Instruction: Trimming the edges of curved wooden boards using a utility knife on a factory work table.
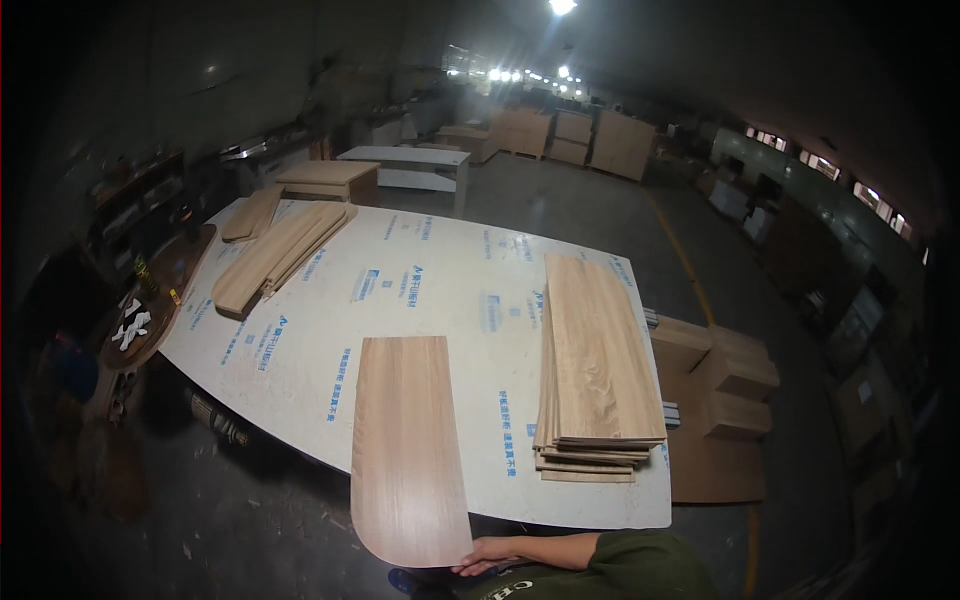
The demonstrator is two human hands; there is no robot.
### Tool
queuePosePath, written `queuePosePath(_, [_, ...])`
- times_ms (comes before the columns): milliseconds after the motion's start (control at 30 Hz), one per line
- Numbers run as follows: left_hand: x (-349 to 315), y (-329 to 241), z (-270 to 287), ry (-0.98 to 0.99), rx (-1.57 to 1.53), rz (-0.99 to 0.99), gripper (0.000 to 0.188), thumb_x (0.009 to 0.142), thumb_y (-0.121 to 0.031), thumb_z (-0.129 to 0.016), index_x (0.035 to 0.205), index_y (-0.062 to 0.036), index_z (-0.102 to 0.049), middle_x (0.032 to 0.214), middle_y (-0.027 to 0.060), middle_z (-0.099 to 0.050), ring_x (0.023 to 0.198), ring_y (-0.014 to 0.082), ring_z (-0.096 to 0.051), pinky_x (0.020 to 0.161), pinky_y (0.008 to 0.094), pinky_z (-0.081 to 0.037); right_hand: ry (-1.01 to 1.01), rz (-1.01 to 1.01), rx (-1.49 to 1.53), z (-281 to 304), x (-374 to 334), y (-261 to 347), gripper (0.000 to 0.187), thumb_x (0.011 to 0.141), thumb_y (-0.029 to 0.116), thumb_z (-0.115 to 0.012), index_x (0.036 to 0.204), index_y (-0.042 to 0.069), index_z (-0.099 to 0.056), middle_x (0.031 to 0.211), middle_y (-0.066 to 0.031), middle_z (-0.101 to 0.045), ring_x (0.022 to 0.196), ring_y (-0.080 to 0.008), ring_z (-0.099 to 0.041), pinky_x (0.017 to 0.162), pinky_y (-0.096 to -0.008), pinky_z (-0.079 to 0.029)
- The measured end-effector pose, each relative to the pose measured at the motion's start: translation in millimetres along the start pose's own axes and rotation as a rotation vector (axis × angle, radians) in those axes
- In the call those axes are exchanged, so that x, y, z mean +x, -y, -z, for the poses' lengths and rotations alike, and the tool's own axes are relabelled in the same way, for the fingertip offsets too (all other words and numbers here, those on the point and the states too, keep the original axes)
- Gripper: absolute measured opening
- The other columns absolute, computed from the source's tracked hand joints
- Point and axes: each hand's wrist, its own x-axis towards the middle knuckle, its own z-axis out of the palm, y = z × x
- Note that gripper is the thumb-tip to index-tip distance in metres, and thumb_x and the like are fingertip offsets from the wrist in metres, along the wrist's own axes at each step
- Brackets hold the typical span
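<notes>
A long light-wood panel (408, 445) with one rounded near corner lies lengthwise on the white printed sheet (450, 270) that covers the worktable, its near end sticking out past the table's front edge. My right hand (487, 556) grips that near end at its lower right corner, fingers curled on the edge. The forearm runs in from the right out of a green sleeve (640, 565). My left hand is not visible.
A stack of several similar wood panels (598, 365) sits on the table's right side. Curved wood pieces (278, 252) lie at the far left. Wooden blocks (720, 375) stand on the floor to the right, a cluttered side table (150, 300) to the left, and crates at the back.
</notes>
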Motion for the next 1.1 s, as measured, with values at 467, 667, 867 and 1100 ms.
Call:
queuePosePath(467, [46,-9,-1,-0.038,-0.237,-0.126,0.021,0.078,-0.005,-0.056,0.098,-0.0090,-0.055,0.066,0.0035,-0.052,0.053,0.0180,-0.054,0.045,0.0316,-0.045,-0.205,0.189,-0.146,-12,-12,-35,0.032,0.091,0.028,-0.066,0.113,0.004,-0.066,0.094,0.0026,-0.066,0.081,-0.0043,-0.058,0.073,-0.0212,-0.047])
queuePosePath(667, [54,-126,3,0.134,-0.143,-0.439,0.013,0.090,-0.016,-0.056,0.082,-0.0138,-0.046,0.060,-0.0017,-0.043,0.044,0.0098,-0.041,0.038,0.0256,-0.036,-0.079,0.159,-0.206,-28,48,32,0.030,0.097,0.029,-0.054,0.107,0.004,-0.067,0.087,-0.0011,-0.067,0.069,-0.0093,-0.057,0.062,-0.0225,-0.045])
queuePosePath(867, [70,-85,93,-0.039,0.221,-0.777,0.022,0.094,-0.029,-0.054,0.076,-0.0165,-0.050,0.061,-0.0066,-0.043,0.052,0.0075,-0.043,0.047,0.0263,-0.037,0.042,-0.144,0.020,-55,85,74,0.039,0.098,0.014,-0.051,0.134,0.002,-0.049,0.120,-0.0114,-0.064,0.102,-0.0160,-0.063,0.090,-0.0285,-0.051])
queuePosePath(1100, [-77,6,75,-0.258,-0.304,-0.166,0.022,0.083,-0.025,-0.058,0.071,-0.0076,-0.052,0.063,0.0049,-0.051,0.043,0.0167,-0.047,0.041,0.0339,-0.039,0.368,-0.161,0.321,-24,158,69,0.012,0.090,0.020,-0.057,0.099,0.014,-0.060,0.070,-0.0003,-0.060,0.064,-0.0187,-0.060,0.064,-0.0385,-0.049])
